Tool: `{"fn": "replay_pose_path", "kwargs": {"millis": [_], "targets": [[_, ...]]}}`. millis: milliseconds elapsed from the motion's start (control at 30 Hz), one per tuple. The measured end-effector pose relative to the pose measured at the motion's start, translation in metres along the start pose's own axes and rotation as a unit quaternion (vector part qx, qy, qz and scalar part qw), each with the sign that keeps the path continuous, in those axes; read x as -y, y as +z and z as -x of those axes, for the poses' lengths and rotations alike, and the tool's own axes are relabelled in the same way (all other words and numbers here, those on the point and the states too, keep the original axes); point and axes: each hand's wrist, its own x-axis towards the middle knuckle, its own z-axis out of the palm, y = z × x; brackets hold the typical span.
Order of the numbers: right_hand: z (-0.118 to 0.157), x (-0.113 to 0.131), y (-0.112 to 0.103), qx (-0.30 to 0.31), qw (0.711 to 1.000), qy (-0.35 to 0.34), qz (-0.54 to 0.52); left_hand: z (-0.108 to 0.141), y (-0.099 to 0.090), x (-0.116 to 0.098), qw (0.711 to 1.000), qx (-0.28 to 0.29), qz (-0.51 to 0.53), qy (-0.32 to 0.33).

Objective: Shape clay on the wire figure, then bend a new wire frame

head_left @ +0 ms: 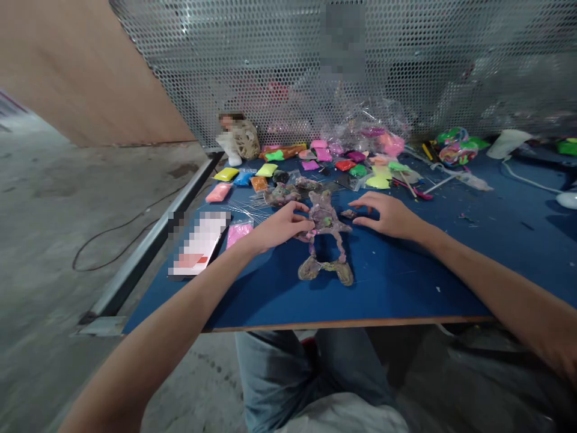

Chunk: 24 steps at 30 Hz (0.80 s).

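L hand (285, 227): part-curled, fingertips at left side of clay-like figure (323, 219); pinch or mere contact, can't tell. R hand (388, 215): fingers parted, no grip seen, small scrap (347, 214) just by tips. Figure flat on tabletop (396, 288), legs (341, 245) twd front edge. Step in hand, est.: adjusting body by hand. Next move calls for light touch; legs look thin. Pink pkt (239, 233) twd left edge; yellow pkt (226, 174) nr rear left corner.
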Motion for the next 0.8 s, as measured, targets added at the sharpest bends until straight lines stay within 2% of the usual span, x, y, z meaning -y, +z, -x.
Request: {"fn": "replay_pose_path", "kwargs": {"millis": [100,200,233,333,367,433,500,600,700,800], "targets": [[-0.004,0.001,0.007,0.004,1.000,-0.009,0.014,-0.002,0.004,0.003,1.000,0.012,0.005,0.001],[-0.005,-0.001,0.009,-0.022,0.999,0.008,0.026,-0.003,0.003,0.003,0.989,-0.028,-0.139,0.050],[-0.005,-0.002,0.010,-0.043,0.999,0.023,0.022,-0.002,0.002,0.002,0.971,-0.057,-0.218,0.078],[-0.003,-0.002,0.009,-0.113,0.991,0.066,-0.020,0.002,-0.004,-0.005,0.887,-0.145,-0.418,0.134],[-0.002,0.000,0.008,-0.129,0.989,0.067,-0.036,0.004,-0.005,-0.007,0.868,-0.158,-0.451,0.138],[-0.001,0.008,0.005,-0.136,0.988,0.048,-0.051,0.007,-0.007,-0.012,0.852,-0.161,-0.479,0.138],[-0.001,0.020,0.002,-0.117,0.992,0.011,-0.046,0.010,-0.005,-0.016,0.851,-0.152,-0.480,0.153],[0.001,0.040,0.001,-0.069,0.995,-0.063,-0.023,0.014,0.001,-0.018,0.870,-0.118,-0.441,0.188],[0.004,0.055,0.005,-0.043,0.986,-0.163,0.015,0.015,0.007,-0.017,0.893,-0.052,-0.382,0.233],[0.007,0.063,0.013,-0.048,0.963,-0.258,0.058,0.014,0.010,-0.015,0.890,0.020,-0.348,0.294]]}}
